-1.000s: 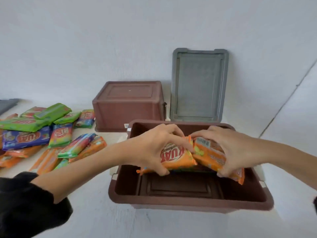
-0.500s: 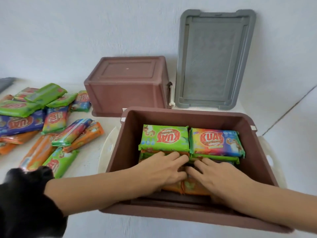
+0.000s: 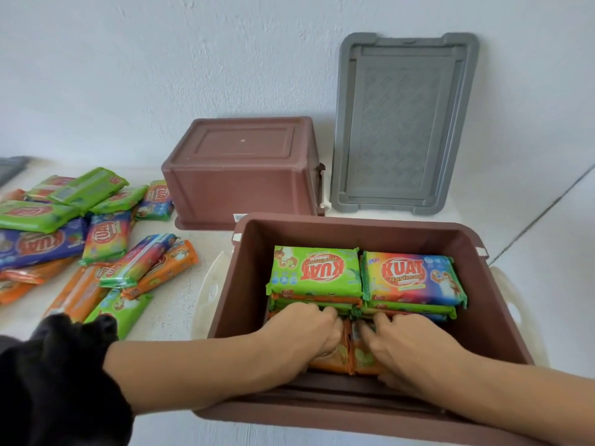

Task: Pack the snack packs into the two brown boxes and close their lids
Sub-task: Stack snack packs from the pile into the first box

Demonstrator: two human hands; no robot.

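An open brown box (image 3: 495, 284) stands in front of me. Two stacks of snack packs fill its far half, a green pack (image 3: 314, 272) on top at left and a rainbow pack (image 3: 412, 278) at right. My left hand (image 3: 302, 329) and my right hand (image 3: 409, 346) are down inside the near half, each pressing an orange pack (image 3: 349, 357) flat on the bottom. A second brown box (image 3: 241, 169) sits upside down behind. A loose pile of snack packs (image 3: 96, 239) lies on the table at left.
A grey lid (image 3: 402, 123) leans upright against the wall behind the open box. White handles (image 3: 209, 294) of something lying under the open box stick out on both sides. Another grey object (image 3: 11, 167) shows at the far left edge.
Both hands carried two orange packs from above the box down to its bottom. They now press them in place; the view has tilted further down into the box.
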